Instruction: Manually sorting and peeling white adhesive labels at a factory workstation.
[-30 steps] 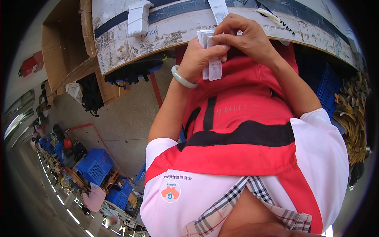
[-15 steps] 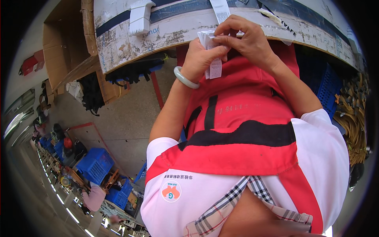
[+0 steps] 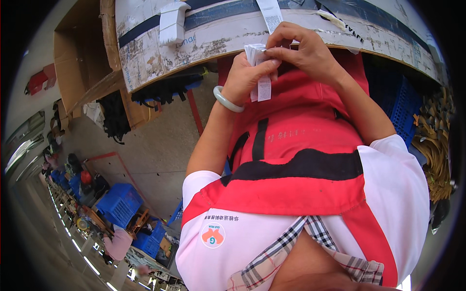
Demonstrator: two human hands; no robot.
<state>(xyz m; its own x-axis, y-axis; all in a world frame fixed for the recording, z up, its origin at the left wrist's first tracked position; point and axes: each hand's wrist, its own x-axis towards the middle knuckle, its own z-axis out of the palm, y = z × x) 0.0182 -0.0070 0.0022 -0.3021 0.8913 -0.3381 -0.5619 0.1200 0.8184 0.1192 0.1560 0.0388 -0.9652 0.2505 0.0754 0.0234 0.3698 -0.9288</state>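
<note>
My left hand (image 3: 246, 75) is closed around a small stack of white printed labels (image 3: 263, 90), its thumb pressed across them. The labels' lower ends hang below the fingers, and their folded tops stick up above. At the top edge of the stack, my right hand (image 3: 302, 51) pinches with thumb and forefinger; a label there is mostly hidden by the fingers. Just beyond the hands, a long white printed strip (image 3: 272, 17) lies on the cardboard-covered table (image 3: 213, 43). Farther left on it sits another stack of white labels (image 3: 172, 23).
An open cardboard box (image 3: 80, 58) stands left of the table, near hanging black straps (image 3: 165, 87). To the right are a blue crate (image 3: 403, 109) and a pile of tan strips (image 3: 432, 145). More blue crates (image 3: 121, 203) and a person in pink (image 3: 118, 244) are at lower left.
Both hands have come slightly lower in the picture, with the labels still in the left. My right fingertips stay at the top of the stack.
</note>
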